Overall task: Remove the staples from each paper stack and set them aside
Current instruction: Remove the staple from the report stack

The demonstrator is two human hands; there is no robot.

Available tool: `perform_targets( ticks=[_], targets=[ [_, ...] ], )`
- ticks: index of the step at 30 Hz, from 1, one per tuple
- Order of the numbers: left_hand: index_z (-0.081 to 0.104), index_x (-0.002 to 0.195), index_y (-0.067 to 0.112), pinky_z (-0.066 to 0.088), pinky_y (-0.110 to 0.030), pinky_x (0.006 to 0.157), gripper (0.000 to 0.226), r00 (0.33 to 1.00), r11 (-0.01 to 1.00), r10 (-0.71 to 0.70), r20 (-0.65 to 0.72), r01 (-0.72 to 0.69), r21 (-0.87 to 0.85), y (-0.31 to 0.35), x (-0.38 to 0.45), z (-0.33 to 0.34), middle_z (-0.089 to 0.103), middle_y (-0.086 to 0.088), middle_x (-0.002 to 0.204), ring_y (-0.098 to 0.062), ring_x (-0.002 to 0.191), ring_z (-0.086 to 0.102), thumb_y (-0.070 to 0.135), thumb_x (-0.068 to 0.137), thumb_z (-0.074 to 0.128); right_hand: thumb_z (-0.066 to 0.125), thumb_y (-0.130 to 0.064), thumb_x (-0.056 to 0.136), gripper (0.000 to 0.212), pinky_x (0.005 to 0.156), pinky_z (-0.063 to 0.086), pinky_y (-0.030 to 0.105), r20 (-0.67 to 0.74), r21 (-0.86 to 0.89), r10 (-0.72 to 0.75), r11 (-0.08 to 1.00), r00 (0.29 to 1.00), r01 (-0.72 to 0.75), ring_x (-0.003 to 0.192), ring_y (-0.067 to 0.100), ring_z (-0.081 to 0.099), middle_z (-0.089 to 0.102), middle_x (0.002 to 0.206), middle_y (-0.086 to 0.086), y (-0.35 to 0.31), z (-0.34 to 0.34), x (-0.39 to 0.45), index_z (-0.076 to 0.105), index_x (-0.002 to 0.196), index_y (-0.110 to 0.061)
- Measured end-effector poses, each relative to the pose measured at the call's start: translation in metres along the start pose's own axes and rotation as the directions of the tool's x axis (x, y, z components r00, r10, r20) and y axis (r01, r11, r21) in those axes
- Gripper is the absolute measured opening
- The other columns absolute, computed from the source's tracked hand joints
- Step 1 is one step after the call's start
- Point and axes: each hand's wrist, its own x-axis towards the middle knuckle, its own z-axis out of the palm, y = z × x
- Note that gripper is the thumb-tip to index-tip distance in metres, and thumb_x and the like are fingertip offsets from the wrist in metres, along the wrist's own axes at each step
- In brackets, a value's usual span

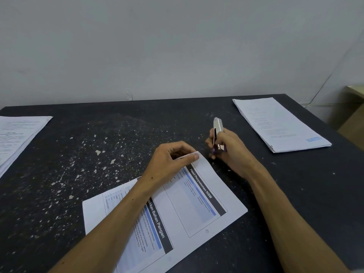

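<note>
At the far left edge of the dark, paint-flecked table [98, 154] lies a stack of printed papers [17, 134], partly cut off by the frame and well apart from the hands. Moving rightward, the left forearm reaches in from the lower left and crosses over the printed paper stack [197, 203] that lies at an angle in front of the person, its headings reading "Hasil Penyusunan NBM" and, partly covered by the arm, "Bahan Pangan". The left hand [169, 160] rests on the far corner of this stack with its fingers curled, the thumb and fingertips pinching that corner, which is lifted slightly off the table. Just beside it to the right, the right hand [228, 150] is raised a little above the tabletop, wrist bent, its fingers wrapped around a small metal stapler-type tool [218, 134] with a purple base; the tool stands nearly upright, its silvery end poking out above the hand. Whether a staple is caught in the tool cannot be told. The right forearm runs back to the lower right corner. Farther right, near the table's far right edge, lies another stack of papers [279, 125], flat and well apart from both hands.
</note>
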Motion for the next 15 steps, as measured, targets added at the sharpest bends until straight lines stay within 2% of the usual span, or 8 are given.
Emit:
perform_targets(
  ticks=[2,4,6,9,15],
  targets=[
    [0.078,0.102,0.022,0.060,-0.028,0.087,0.011,1.000,1.000,0.015,-0.012,-0.015,-0.019,0.0002,-0.0005,-0.0006,0.077,0.013,0.098,-0.008,0.094,0.075,0.026,0.092,0.076,0.062,-0.023,0.086,0.014,0.072,0.049,0.035,0.024,-0.180,-0.043,0.982,0.999,0.047,0.079,0.019,0.055,0.059,0.081,0.003,0.0025,-0.0030,-0.0005,0.060,0.093,-0.011],
    [0.078,0.103,0.018,0.062,-0.031,0.087,0.012,0.999,0.999,0.033,-0.037,-0.034,-0.030,0.0003,-0.0014,-0.0011,0.078,0.009,0.099,-0.011,0.094,0.075,0.022,0.092,0.077,0.065,-0.022,0.097,0.014,0.071,0.051,0.030,0.092,-0.336,-0.065,0.937,0.994,0.093,0.073,0.016,0.059,0.063,0.077,0.002,0.0028,-0.0040,-0.0022,0.066,0.092,-0.009],
    [0.079,0.103,0.018,0.062,-0.033,0.086,0.012,0.996,0.999,0.048,-0.078,-0.049,-0.012,-0.0003,-0.0020,-0.0008,0.078,0.008,0.099,-0.011,0.094,0.075,0.022,0.091,0.078,0.064,-0.023,0.100,0.015,0.072,0.054,0.027,0.132,-0.423,-0.046,0.901,0.990,0.099,0.074,0.017,0.066,0.071,0.083,0.003,0.0018,-0.0024,-0.0043,0.072,0.095,-0.010],
    [0.080,0.102,0.021,0.062,-0.035,0.086,0.013,0.990,0.999,0.052,-0.129,-0.050,0.017,-0.0010,-0.0028,0.0001,0.078,0.010,0.099,-0.011,0.093,0.074,0.024,0.089,0.080,0.065,-0.030,0.101,0.022,0.074,0.056,0.028,0.132,-0.453,-0.013,0.889,0.991,0.072,0.078,0.023,0.071,0.074,0.087,0.006,0.0006,0.0000,-0.0051,0.074,0.098,-0.010],
    [0.081,0.096,0.019,0.062,-0.035,0.082,0.010,0.995,0.999,0.049,-0.092,-0.049,0.005,-0.0002,-0.0042,-0.0009,0.077,0.009,0.091,-0.014,0.088,0.073,0.020,0.086,0.083,0.070,-0.026,0.098,0.015,0.071,0.049,0.022,0.215,-0.430,0.031,0.900,0.976,0.066,0.070,0.004,0.064,0.072,0.079,-0.005,-0.0038,-0.0046,-0.0092,0.076,0.095,-0.012]
  ],
)
